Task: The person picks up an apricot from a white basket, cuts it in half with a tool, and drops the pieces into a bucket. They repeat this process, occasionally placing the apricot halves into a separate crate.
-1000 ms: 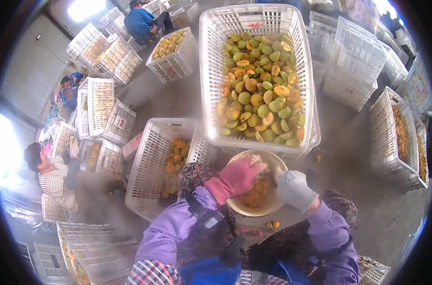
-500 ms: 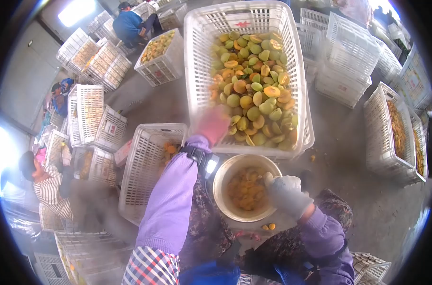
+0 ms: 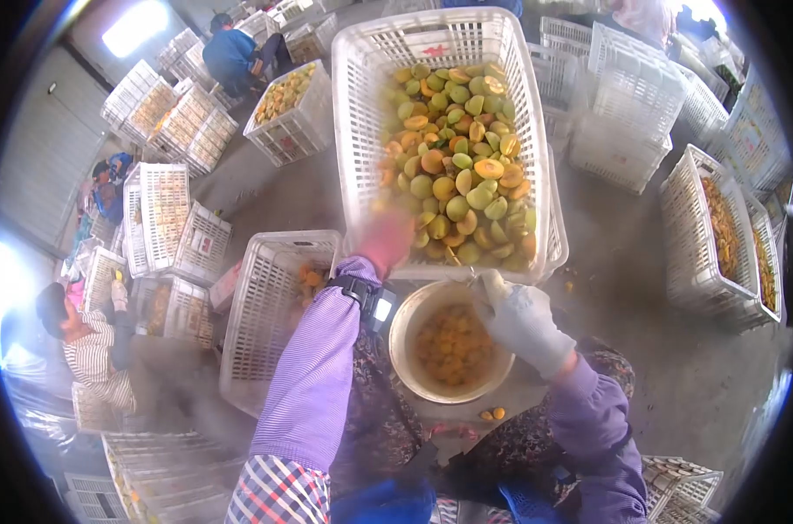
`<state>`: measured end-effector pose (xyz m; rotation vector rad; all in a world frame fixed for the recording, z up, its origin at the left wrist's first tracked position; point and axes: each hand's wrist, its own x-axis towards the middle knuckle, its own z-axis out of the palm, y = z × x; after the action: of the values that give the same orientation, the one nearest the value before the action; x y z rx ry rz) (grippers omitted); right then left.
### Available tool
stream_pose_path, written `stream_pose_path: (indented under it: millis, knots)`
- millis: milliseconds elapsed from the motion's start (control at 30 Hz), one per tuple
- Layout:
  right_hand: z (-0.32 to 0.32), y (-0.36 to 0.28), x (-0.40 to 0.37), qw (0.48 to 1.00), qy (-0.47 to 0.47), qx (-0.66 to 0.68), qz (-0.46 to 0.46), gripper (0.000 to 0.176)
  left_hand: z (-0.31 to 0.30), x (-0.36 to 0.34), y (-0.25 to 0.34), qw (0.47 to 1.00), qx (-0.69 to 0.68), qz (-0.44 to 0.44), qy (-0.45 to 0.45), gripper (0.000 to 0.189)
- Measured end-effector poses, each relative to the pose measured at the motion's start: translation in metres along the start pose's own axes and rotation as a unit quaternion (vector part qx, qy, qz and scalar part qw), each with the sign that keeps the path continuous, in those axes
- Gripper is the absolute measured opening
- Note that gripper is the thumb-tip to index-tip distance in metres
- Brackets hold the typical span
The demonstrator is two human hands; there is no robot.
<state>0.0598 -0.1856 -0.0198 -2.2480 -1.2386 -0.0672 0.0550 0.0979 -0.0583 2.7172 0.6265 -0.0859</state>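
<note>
My left hand [image 3: 386, 240], in a pink glove, reaches over the near left corner of a big white crate [image 3: 353, 131] full of green and orange apricots [image 3: 457, 166]. The hand is blurred, so its grasp is unclear. My right hand [image 3: 523, 321], in a white glove, lies on the upper right rim of a metal bowl [image 3: 397, 349] on my lap. The bowl holds orange fruit pieces [image 3: 453, 345]. Whether the right hand grips anything is hidden.
A second white crate [image 3: 261, 332] with a few orange fruits stands to the left of my knees. Crates of fruit [image 3: 719, 236] line the right, and stacked crates [image 3: 632, 113] stand behind. A person in a striped top [image 3: 86, 345] and one in blue [image 3: 230, 52] work nearby.
My left hand left the bowl and stretched forward into the big crate. My right hand slid from the bowl's right side up to its far rim.
</note>
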Motion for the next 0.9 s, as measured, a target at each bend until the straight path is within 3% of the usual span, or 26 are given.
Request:
stream_pose_path:
  millis: [200,233,333,467,633,700,767,867,900]
  knots:
    - [0.001,0.008,0.001,0.999,-0.001,0.026,0.044,0.022,0.012,0.001,-0.004,0.998,0.022,-0.048,0.017,0.056]
    - [0.001,0.008,-0.001,0.998,0.010,0.032,0.046,0.022,0.028,0.013,-0.031,1.000,-0.007,0.006,0.026,0.050]
    - [0.000,0.011,0.002,0.997,0.048,0.050,0.042,0.023,0.021,0.010,-0.043,0.944,-0.327,0.036,-0.001,0.048]
    - [0.015,0.018,0.012,0.984,0.113,0.134,0.013,0.022,-0.001,-0.037,-0.013,0.862,-0.497,0.100,-0.015,0.048]
    - [0.025,0.010,0.018,0.977,0.104,0.186,0.019,0.022,0.009,-0.089,0.015,0.842,-0.491,0.222,0.009,0.049]
    - [0.019,0.001,0.011,0.987,0.034,0.147,0.059,0.020,0.024,-0.085,0.021,0.839,-0.477,0.258,0.043,0.049]
    - [0.017,-0.008,0.011,0.990,-0.011,0.121,0.077,0.023,0.027,-0.084,0.033,0.844,-0.459,0.267,0.069,0.050]
    - [0.015,-0.008,0.010,0.995,-0.008,0.097,0.037,0.027,0.015,-0.090,0.055,0.882,-0.403,0.230,0.080,0.050]
    - [0.011,-0.009,0.010,0.995,0.000,0.089,0.035,0.025,0.005,-0.096,0.065,0.863,-0.465,0.190,0.044,0.050]
